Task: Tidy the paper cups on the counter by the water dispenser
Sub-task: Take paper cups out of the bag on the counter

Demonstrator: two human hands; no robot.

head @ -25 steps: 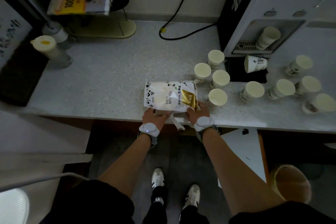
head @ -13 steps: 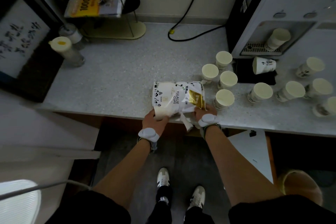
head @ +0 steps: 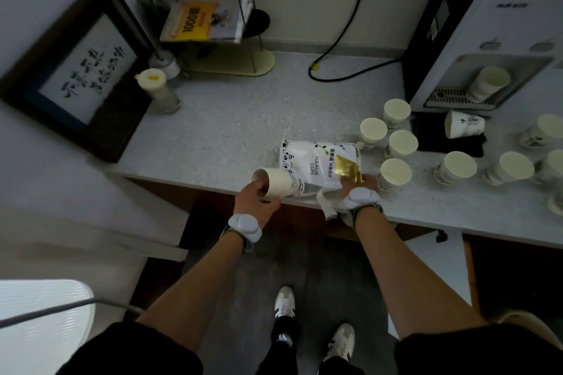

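Observation:
A white plastic cup bag (head: 316, 163) with a gold patch lies at the counter's front edge. My left hand (head: 257, 196) grips a nested stack of paper cups (head: 275, 183) that sticks out of the bag's open end, past the counter edge. My right hand (head: 356, 184) holds the bag down at its right front corner. Several loose paper cups stand upside down to the right, the nearest cup (head: 394, 173) beside my right hand. One cup lies on its side (head: 463, 128), another cup (head: 489, 82) leans on the water dispenser's (head: 499, 24) drip tray.
On the grey speckled counter (head: 237, 122), a framed calligraphy picture (head: 79, 70) leans at far left, with a lidded jar (head: 157, 91) beside it. A wire rack with a yellow booklet (head: 195, 21) stands at the back. A black cable (head: 347, 70) runs along the wall.
My left hand has drawn the stack of cups out of the bag's open end toward the left. My right hand stays on the bag. The camera has shifted leftward.

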